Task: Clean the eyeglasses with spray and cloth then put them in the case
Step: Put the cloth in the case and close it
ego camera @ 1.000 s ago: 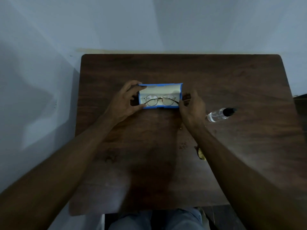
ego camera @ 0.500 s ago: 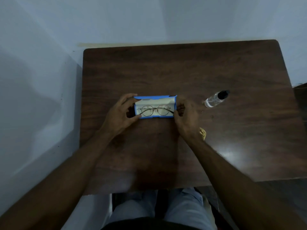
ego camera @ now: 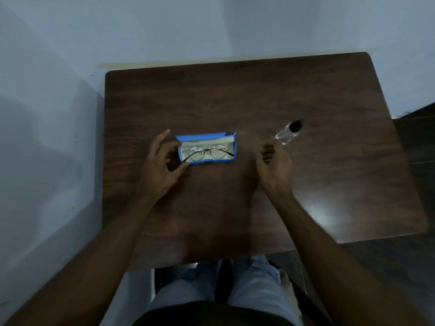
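Observation:
A blue eyeglass case (ego camera: 206, 137) lies open in the middle of the dark wooden table (ego camera: 235, 95). Round thin-rimmed eyeglasses (ego camera: 208, 151) rest inside it on the pale lining. My left hand (ego camera: 162, 167) is just left of the case, fingers spread, thumb tip near the case's front left corner. My right hand (ego camera: 274, 167) hovers to the right of the case, apart from it, fingers loosely curled and holding nothing. A small clear spray bottle (ego camera: 288, 132) with a black cap lies on its side beyond my right hand. The cloth is not visible.
A pale wall runs along the table's far edge and left side. The table's near edge is above my knees in light trousers (ego camera: 254, 285). Dark flooring (ego camera: 414, 142) lies to the right.
Both hands have let go of the case. My right hand moved away to the right; my left hand opened beside the case. The yellow cloth near my right wrist is no longer seen.

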